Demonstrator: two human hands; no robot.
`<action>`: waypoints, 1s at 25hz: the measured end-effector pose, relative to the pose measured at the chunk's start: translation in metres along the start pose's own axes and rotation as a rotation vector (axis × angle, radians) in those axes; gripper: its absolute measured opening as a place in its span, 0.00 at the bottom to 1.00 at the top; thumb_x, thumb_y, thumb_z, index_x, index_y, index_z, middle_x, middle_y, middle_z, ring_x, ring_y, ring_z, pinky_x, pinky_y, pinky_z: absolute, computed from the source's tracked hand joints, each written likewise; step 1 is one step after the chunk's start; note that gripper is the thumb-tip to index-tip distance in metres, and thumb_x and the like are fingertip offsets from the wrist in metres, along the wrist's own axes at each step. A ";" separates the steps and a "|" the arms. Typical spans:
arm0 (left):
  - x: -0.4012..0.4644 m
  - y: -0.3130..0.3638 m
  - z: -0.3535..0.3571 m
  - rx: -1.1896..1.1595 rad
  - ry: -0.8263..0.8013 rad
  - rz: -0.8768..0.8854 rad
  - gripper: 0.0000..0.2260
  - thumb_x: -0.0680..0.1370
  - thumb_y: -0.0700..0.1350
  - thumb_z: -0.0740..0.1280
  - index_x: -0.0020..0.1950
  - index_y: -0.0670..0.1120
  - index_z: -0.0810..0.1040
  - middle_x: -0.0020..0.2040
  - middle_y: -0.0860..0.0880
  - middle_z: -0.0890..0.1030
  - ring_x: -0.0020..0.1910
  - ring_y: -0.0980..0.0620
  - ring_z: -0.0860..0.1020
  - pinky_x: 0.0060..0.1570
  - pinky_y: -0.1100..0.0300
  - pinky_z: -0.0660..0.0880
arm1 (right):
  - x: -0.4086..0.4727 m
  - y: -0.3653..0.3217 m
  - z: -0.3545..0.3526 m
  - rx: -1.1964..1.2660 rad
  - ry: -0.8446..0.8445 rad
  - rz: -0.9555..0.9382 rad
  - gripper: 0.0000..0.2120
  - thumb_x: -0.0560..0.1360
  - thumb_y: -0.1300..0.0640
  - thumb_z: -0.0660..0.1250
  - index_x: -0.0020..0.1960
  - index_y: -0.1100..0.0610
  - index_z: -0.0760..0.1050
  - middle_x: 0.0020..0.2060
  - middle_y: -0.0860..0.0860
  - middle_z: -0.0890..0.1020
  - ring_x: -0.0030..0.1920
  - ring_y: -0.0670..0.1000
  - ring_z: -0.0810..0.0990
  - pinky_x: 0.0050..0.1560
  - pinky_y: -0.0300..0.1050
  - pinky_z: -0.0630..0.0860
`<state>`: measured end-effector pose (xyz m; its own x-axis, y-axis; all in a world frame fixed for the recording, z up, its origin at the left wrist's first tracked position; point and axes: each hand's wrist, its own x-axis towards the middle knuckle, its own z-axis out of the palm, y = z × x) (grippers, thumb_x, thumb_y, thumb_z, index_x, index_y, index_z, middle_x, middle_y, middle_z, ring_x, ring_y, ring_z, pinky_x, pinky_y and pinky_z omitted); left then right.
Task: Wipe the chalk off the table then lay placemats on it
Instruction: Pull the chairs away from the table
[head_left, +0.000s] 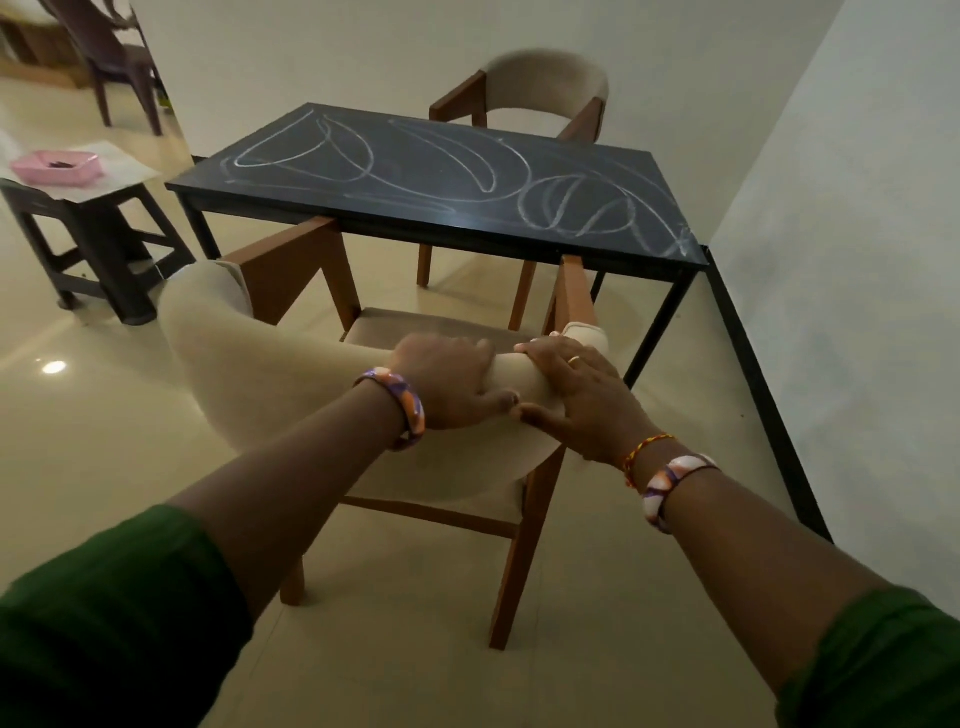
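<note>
Both hands, left hand and right hand, grip the chair backrest.

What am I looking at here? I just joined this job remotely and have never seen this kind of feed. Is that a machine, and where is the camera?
There is no machine. One wide-angle camera sits on a person's head and looks forward and down, so the two arms reaching in from the bottom are that person's own.

The left hand and the right hand both grip the padded top of the backrest of the near chair, side by side, fingers curled over it. The chair's front is tucked under the black table.

The tabletop is covered with white chalk scribbles; none has been wiped yet, and nothing else lies on it. No cloth or placemats show. A second chair stands at the far side. To the left, a small stool carries a pink tray.
</note>
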<state>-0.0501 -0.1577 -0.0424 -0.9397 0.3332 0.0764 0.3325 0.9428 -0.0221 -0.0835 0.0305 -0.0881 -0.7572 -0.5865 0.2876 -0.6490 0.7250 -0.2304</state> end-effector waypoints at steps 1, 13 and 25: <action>0.013 0.012 0.002 0.030 -0.030 -0.020 0.27 0.74 0.65 0.59 0.62 0.46 0.70 0.49 0.49 0.78 0.42 0.53 0.76 0.39 0.62 0.72 | -0.001 0.015 -0.004 0.003 -0.079 0.010 0.35 0.70 0.38 0.66 0.72 0.51 0.62 0.69 0.52 0.69 0.70 0.54 0.64 0.69 0.54 0.63; 0.148 0.081 0.025 -0.038 -0.457 -0.323 0.24 0.67 0.59 0.72 0.56 0.46 0.77 0.46 0.48 0.76 0.46 0.51 0.75 0.48 0.60 0.75 | 0.072 0.109 -0.013 0.002 -0.468 -0.126 0.44 0.60 0.52 0.80 0.71 0.54 0.62 0.68 0.53 0.68 0.69 0.54 0.65 0.70 0.46 0.60; 0.301 0.084 0.084 -0.084 -0.427 -0.596 0.23 0.78 0.51 0.62 0.71 0.44 0.67 0.68 0.45 0.71 0.66 0.48 0.71 0.65 0.56 0.68 | 0.169 0.247 0.027 -0.035 -0.601 -0.411 0.47 0.68 0.61 0.74 0.77 0.54 0.48 0.77 0.52 0.51 0.77 0.50 0.45 0.70 0.39 0.37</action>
<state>-0.3114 0.0218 -0.1054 -0.9062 -0.2462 -0.3438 -0.2549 0.9668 -0.0207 -0.3739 0.1011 -0.1214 -0.3691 -0.9035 -0.2179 -0.8944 0.4090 -0.1809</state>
